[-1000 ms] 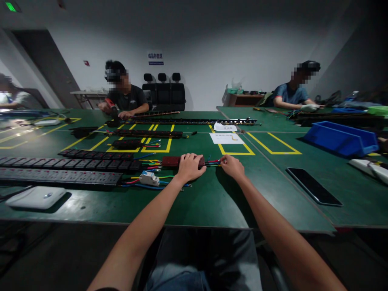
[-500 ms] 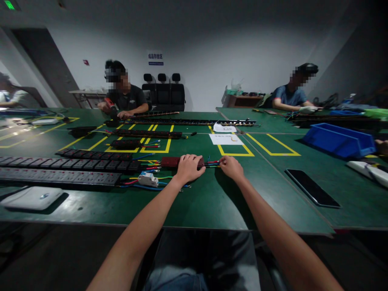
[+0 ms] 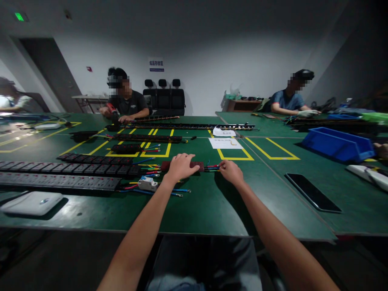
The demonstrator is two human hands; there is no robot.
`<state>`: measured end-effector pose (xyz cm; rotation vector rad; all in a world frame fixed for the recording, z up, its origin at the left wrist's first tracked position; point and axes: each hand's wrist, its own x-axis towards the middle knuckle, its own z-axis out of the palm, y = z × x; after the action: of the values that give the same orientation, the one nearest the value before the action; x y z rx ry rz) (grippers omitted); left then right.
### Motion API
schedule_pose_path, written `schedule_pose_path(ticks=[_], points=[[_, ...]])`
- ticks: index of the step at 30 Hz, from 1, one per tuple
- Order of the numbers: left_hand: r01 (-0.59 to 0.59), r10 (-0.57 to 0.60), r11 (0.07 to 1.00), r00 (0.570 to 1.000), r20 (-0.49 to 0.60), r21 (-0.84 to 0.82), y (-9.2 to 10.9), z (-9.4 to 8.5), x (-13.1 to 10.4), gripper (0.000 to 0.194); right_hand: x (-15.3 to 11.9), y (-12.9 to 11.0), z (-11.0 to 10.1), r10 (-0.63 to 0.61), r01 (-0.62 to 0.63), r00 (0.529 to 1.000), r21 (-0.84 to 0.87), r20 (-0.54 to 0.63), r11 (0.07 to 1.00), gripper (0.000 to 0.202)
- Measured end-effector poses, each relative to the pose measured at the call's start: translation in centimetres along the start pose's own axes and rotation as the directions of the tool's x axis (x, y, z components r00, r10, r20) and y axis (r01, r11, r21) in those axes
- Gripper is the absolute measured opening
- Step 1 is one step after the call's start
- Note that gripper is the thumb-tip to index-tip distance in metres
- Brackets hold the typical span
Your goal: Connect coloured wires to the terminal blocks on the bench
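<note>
A dark red block (image 3: 198,166), long and narrow, lies on the green table in front of me. Over its middle is my left hand (image 3: 182,167), its fingers stretched and the thumb spread away; whether the palm touches the block is hidden. From the block's right end run several coloured wires (image 3: 212,167). My right hand (image 3: 232,171) pinches these wires near their ends, fingertips together. More wires with ring terminals lie left of the block, beside a small white circuit breaker (image 3: 147,183). Black power strips (image 3: 91,182) stretch away to the left.
A phone (image 3: 312,192) and a blue bin (image 3: 338,143) are on the right. On the left sits a white flat device (image 3: 33,203). Paper sheets (image 3: 226,143) lie beyond my hands. Across the table one co-worker holds a red power tool (image 3: 112,109); another works at far right.
My left hand has shifted slightly left along the red block, its thumb lifting away and baring more of the block's right end. My right hand stays at the wires. The view has tilted up slightly.
</note>
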<state>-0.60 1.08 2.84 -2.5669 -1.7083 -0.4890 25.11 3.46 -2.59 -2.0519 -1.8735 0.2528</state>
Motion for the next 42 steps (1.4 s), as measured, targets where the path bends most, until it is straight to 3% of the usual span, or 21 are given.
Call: schedule_pose_path(ticks=[6,9,12,15,19,24,42], points=[[0.138,-0.153,0.983,0.98,0.128,0.119,-3.4,-3.7,0.0,0.044,0.2,-0.2,0.0,-0.005,0.005,1.0,-0.004,0.004,1.0,0.023],[0.143,-0.177,0.975,0.963,0.203,0.172,-4.7,-5.3,0.1,0.039,0.3,-0.4,0.0,-0.007,0.007,1.0,0.0,0.004,1.0,0.023],[0.07,-0.138,0.967,0.951,0.277,0.243,-5.8,-6.3,-0.2,0.036,0.2,-0.5,-0.1,0.004,-0.004,1.0,0.01,0.008,1.0,0.024],[-0.017,-0.092,0.956,0.93,0.356,0.293,-6.6,-6.5,-1.0,0.03,0.1,-0.7,-0.3,0.014,-0.014,1.0,0.016,0.019,1.0,0.025],[-0.049,-0.061,0.94,0.95,0.306,0.337,-6.9,-6.0,-1.9,0.033,-0.1,-0.9,-0.5,0.015,-0.015,1.0,0.013,0.023,1.0,0.023],[-0.064,-0.036,0.922,0.968,0.248,0.381,-6.7,-5.7,-2.2,0.02,-0.2,-0.9,-0.5,0.011,-0.012,1.0,0.019,0.022,1.0,0.023],[-0.085,-0.021,0.903,0.97,0.24,0.421,-6.1,-5.4,-3.1,0.024,0.1,-0.7,-0.1,0.01,-0.01,1.0,0.013,0.017,1.0,0.023]])
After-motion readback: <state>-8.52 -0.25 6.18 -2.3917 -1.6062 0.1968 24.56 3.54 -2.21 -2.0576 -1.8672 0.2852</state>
